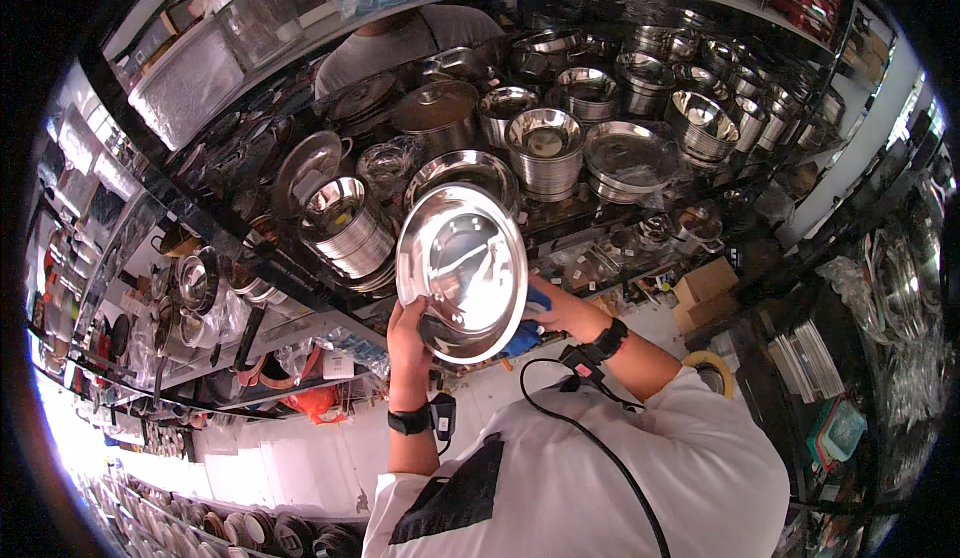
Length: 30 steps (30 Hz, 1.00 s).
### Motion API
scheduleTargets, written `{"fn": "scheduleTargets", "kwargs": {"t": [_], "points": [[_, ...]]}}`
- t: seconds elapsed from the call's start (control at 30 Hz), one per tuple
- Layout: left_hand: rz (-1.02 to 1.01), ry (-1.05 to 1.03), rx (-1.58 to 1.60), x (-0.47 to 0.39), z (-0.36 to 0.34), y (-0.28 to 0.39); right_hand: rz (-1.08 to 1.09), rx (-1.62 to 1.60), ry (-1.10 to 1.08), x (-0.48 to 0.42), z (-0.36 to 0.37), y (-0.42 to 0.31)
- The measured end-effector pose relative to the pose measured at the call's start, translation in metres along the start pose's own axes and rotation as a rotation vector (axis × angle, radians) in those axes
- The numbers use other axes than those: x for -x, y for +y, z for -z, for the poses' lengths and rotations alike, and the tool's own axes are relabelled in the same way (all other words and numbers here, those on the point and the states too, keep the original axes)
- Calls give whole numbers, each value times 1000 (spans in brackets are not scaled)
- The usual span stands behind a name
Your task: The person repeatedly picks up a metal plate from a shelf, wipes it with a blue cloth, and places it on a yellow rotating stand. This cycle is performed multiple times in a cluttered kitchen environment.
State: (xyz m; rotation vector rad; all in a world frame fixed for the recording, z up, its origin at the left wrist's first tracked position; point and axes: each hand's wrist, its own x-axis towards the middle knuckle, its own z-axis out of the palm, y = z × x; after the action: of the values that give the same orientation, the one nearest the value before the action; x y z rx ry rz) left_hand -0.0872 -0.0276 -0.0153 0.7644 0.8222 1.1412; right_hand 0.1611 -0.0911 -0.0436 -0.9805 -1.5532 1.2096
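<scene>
A shiny stainless steel basin (450, 258) is held up in front of me, tilted so its inside faces me. My left hand (409, 329) grips its lower left rim, with the thumb over the edge. On the opposite side, my right hand (553, 307) has a blue cloth (537, 300) in its fingers, against the basin's outer side; some fingertips are hidden behind the metal. Just beyond the basin, a wide steel bowl (469, 162) rests on the shelf. To its left a tall stack of steel bowls (349, 232) leans, and another bowl stack (545, 157) stands to its right.
Lidded pots (436, 112), round steel trays (630, 157) and more bowls (703, 127) crowd the shelf. Below right are a cardboard box (705, 292) and a yellow tape roll (709, 374). Pans hang at left by a black shelf post (225, 239). A cable (600, 438) crosses my shirt.
</scene>
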Motion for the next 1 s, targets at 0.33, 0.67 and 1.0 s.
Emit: {"fn": "scheduleTargets", "kwargs": {"t": [0.33,0.67,1.0], "points": [[52,20,180,9,19,-12,286,90,946,-4,145,-116],[-61,-247,328,9,-8,15,-126,1231,960,-8,220,-65],[-167,-177,191,-49,-44,10,250,740,351,-47,25,-70]]}}
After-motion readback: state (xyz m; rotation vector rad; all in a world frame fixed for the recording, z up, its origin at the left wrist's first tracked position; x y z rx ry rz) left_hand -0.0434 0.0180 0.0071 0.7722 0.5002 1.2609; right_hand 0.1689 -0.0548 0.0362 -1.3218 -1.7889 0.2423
